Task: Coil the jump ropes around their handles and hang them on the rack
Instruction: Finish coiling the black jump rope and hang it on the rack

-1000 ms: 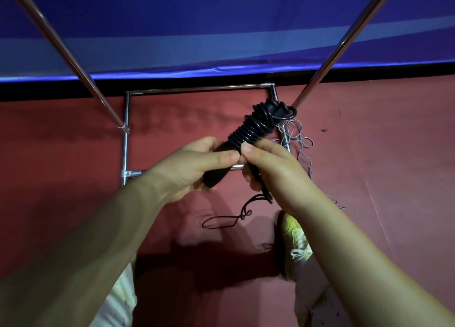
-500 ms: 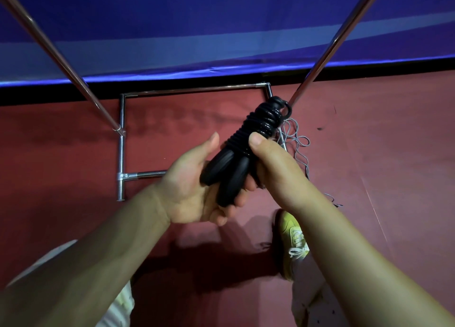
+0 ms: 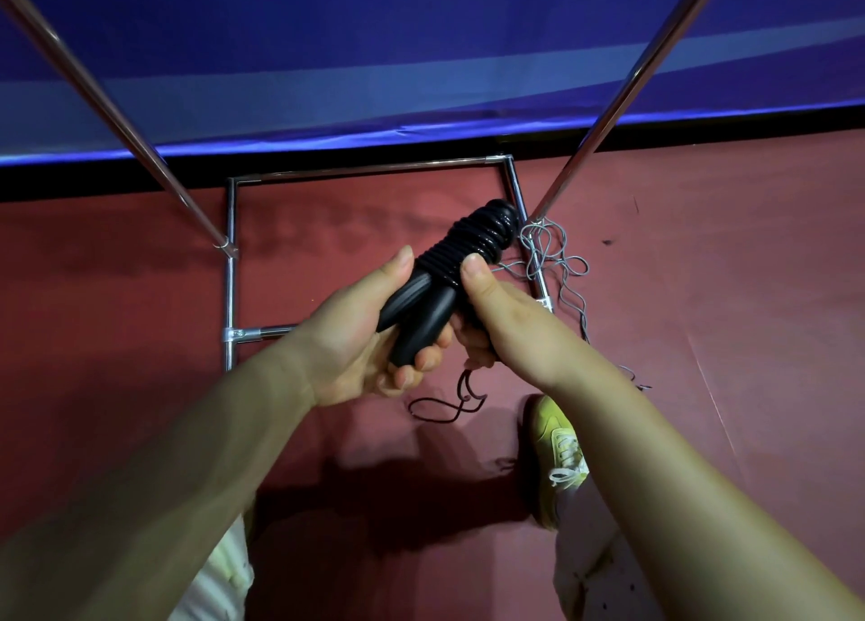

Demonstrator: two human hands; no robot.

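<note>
Nearest, a yellow shoe stands on the red floor at five o'clock. At centre, the left hand grips the two black handles. The right hand pinches the coiled black rope, whose loose tail dangles below. Beyond, a grey rope lies against the rack base at one o'clock.

Rack tubes are gleaming as polished metal; black handles are showing matt ribbed plastic; the wound cord is shining glossy.
</note>
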